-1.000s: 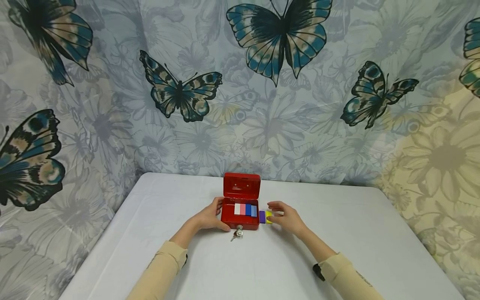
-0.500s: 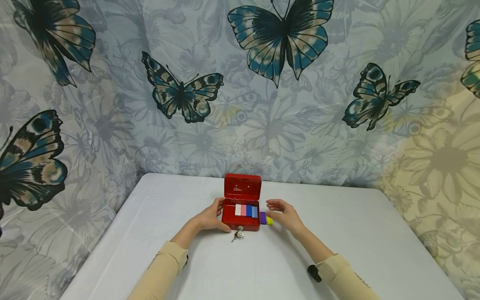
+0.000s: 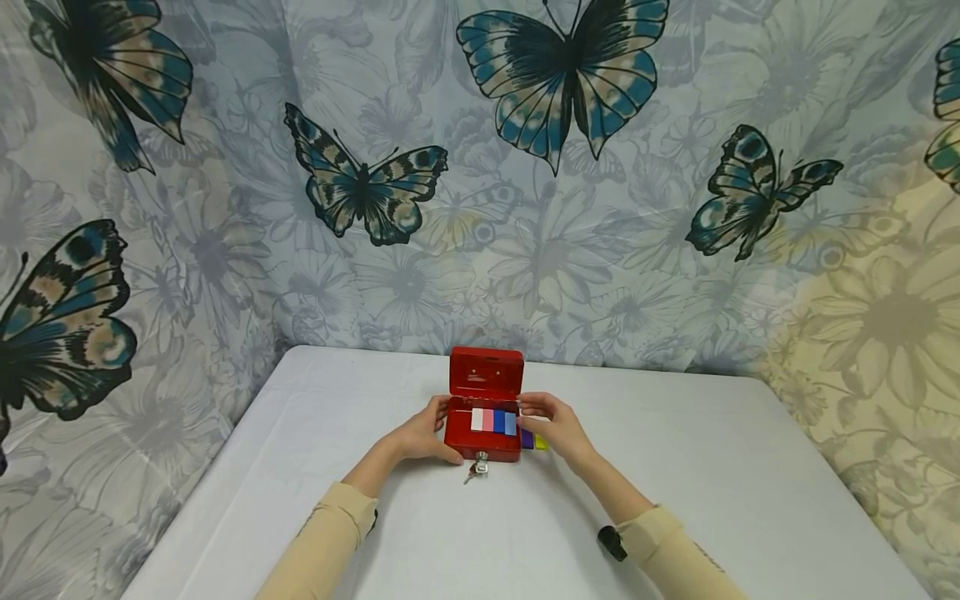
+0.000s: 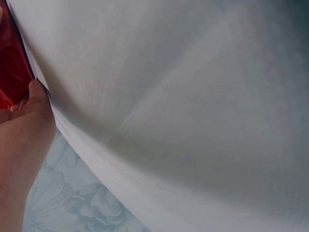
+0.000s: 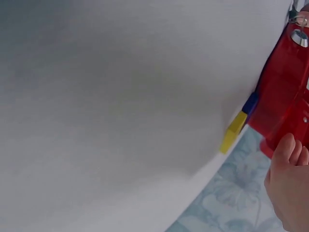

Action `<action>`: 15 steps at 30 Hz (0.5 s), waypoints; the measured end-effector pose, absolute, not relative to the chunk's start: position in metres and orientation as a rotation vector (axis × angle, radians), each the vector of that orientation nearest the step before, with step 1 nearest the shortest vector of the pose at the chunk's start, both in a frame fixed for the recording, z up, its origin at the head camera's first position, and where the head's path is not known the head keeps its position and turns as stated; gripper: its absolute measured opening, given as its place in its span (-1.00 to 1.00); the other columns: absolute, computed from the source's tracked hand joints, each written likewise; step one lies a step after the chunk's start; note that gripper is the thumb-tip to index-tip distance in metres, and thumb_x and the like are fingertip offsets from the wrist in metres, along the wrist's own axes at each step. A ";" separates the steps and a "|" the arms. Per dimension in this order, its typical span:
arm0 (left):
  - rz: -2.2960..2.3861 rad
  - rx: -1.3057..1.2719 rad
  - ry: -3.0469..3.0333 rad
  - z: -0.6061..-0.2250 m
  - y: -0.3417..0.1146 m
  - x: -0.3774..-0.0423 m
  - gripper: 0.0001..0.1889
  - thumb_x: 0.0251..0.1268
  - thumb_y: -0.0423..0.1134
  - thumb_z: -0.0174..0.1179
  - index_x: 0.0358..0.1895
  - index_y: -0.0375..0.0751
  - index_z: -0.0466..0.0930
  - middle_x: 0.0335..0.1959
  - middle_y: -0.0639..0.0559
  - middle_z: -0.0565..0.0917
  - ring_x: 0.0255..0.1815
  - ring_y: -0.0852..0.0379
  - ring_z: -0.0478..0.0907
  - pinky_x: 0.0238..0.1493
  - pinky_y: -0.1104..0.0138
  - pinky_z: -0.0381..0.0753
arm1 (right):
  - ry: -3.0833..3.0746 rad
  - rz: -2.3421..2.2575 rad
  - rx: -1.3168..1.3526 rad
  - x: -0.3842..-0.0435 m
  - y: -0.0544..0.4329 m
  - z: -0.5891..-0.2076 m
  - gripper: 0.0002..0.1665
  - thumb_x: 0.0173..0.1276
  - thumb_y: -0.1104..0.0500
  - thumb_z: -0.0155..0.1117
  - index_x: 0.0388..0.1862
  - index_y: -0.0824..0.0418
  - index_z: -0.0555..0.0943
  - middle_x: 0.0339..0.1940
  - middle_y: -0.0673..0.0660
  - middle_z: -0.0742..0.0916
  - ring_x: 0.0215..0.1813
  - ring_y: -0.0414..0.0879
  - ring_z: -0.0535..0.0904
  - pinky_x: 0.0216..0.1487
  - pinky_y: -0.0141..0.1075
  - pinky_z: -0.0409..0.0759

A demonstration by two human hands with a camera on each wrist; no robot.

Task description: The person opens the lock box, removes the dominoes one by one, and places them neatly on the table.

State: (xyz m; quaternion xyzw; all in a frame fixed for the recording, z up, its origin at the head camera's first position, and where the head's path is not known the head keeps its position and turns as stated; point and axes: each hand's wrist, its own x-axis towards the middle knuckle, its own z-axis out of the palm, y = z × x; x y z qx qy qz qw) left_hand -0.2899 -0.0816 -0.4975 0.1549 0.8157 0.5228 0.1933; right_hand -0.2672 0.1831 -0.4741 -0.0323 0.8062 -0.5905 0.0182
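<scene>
A red cash box (image 3: 462, 448) stands on the table with its lid (image 3: 486, 373) raised; keys (image 3: 472, 472) hang at its front lock. Inside, white (image 3: 477, 419), pink (image 3: 488, 420), blue (image 3: 498, 421) and light blue blocks (image 3: 510, 423) lie in a row. My left hand (image 3: 418, 435) grips the box's left side, thumb along the front corner. At the right side, my right hand (image 3: 557, 425) touches the rear rim with loosely bent fingers. Under it, a purple block (image 3: 527, 439) and a yellow block (image 5: 233, 132) lie against the outer wall, partly covered in the head view.
The table (image 3: 712, 467) has a white cloth on it. Behind and beside it hangs a fabric backdrop (image 3: 637, 317) with butterflies and flowers. A black wrist device (image 3: 611, 542) sits at the right sleeve's cuff.
My right hand has moved left, from over the yellow block to the box's right rim; the purple and yellow blocks stay beside the box. The left hand keeps its grip.
</scene>
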 end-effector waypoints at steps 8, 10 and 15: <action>1.461 0.433 2.297 -0.500 -0.082 -0.291 0.12 -0.15 -0.31 0.58 0.46 -0.29 -0.03 0.45 -0.24 0.20 0.46 -0.19 0.15 0.44 0.05 0.18 | 2.549 -1.777 -0.211 -0.268 0.165 -0.471 -0.59 0.27 0.30 0.34 0.12 0.25 0.59 -0.01 0.16 0.70 0.01 0.00 0.59 0.06 -0.18 0.63; 1.462 0.430 2.296 -0.499 -0.082 -0.291 0.13 -0.15 -0.30 0.59 0.47 -0.29 -0.03 0.45 -0.25 0.19 0.47 -0.18 0.14 0.45 0.06 0.18 | 2.552 -1.774 -0.240 -0.268 0.161 -0.471 -0.59 0.27 0.32 0.33 0.11 0.26 0.59 -0.01 0.17 0.70 0.00 0.01 0.59 0.01 -0.21 0.65; 1.487 0.440 2.274 -0.498 -0.081 -0.290 0.11 -0.14 -0.33 0.57 0.47 -0.30 -0.03 0.45 -0.24 0.20 0.46 -0.19 0.14 0.45 0.05 0.17 | 2.495 -1.793 -0.239 -0.270 0.151 -0.470 -0.60 0.26 0.34 0.34 0.10 0.28 0.59 -0.01 0.20 0.69 -0.01 0.01 0.60 -0.04 -0.26 0.66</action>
